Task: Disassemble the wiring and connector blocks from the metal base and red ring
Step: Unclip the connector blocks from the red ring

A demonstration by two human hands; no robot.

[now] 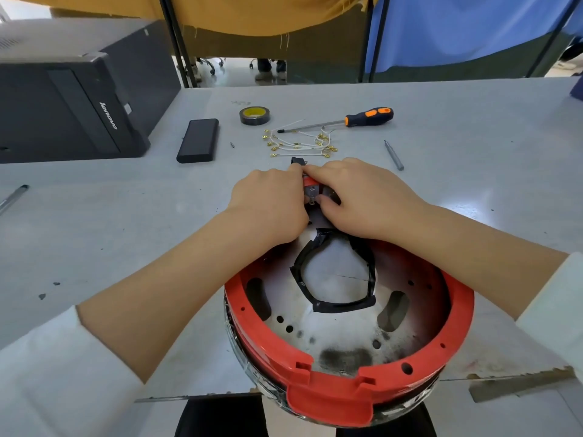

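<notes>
Red plastic forms the red ring (331,402), a thick moulded hoop seated round the metal base (331,335), a dull, scuffed steel disc pierced with round holes and oblong slots and smudged with soot near its front edge. A loop of crinkled black tape (331,272) lies on the disc. The assembly sits at the near edge of the grey table (126,231), partly over the edge. Both forearms reach forward over it, white sleeves pushed back, and the hands meet at the far rim: the left hand (271,200) has its fingers curled in against a small connector block (312,190) of red plastic and bright metal tabs, and the right hand (362,197) pinches the same block from the other side, thumb underneath. Just beyond the hands lies a loose bundle of white wires (299,143) with brass spade terminals. Farther back rest a screwdriver (340,121) with an orange-and-black handle, a roll of black tape (255,115) with a yellow core, and a matt black rectangular case (198,140). A black computer tower (72,99) lies on its side at far left.
</notes>
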